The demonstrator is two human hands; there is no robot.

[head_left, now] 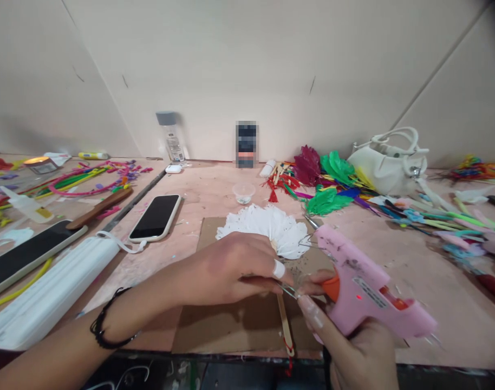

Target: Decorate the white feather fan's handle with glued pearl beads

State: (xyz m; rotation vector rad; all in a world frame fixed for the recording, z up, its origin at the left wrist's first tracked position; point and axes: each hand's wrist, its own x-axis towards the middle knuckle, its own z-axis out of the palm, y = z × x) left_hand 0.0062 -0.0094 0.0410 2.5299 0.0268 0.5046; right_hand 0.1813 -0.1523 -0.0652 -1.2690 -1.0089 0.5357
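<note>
- Fan of white lacy material [251, 219] lies on brown cardboard [231, 325], partly behind my left hand [231, 265].
- My left fingers bend close together near thin silvery metal [288, 291]; grip unclear.
- My right hand [353, 346] wraps a pink plastic glue gun [353, 276].
- Pink tabletop [426, 281] extends rightward, its edge near my wrists.

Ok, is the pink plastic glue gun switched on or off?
On, it appears: a small red light glows on the side of the pink plastic glue gun, held in the right hand.
</note>
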